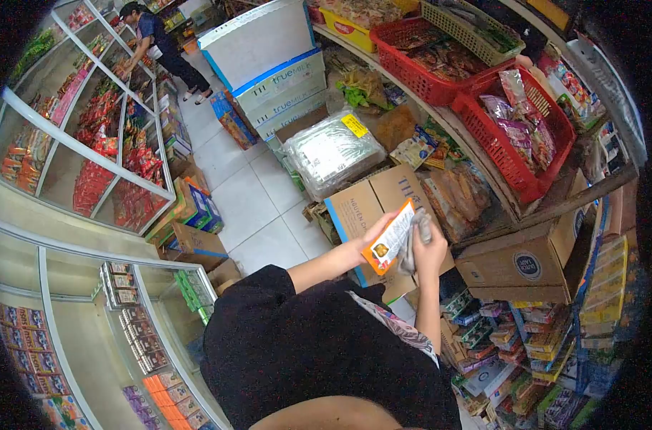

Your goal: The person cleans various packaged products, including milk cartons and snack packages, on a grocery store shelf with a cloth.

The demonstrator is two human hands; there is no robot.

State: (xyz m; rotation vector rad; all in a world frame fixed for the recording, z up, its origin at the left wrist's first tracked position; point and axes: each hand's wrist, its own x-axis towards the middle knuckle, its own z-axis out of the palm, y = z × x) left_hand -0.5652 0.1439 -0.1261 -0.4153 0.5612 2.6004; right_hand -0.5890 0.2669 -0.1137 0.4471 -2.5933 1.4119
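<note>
My left hand [372,232] is closed on the edge of an orange and white packet [392,239] with printed text and a small food picture. My right hand [430,252] grips a crumpled grey cloth [413,247], which lies against the packet's right side. Some fingers of both hands are hidden behind what they hold. Beneath the hands is a brown cardboard carton [356,208] with blue edges and TH lettering.
A plastic-wrapped stack [333,154] stands beyond the carton, next to piled milk cartons [279,93]. Red baskets [476,118] of packets sit on the right shelf, above a Dutch Lady box [516,265]. Glass-fronted shelves [89,154] line the left; another person [161,46] reaches into them.
</note>
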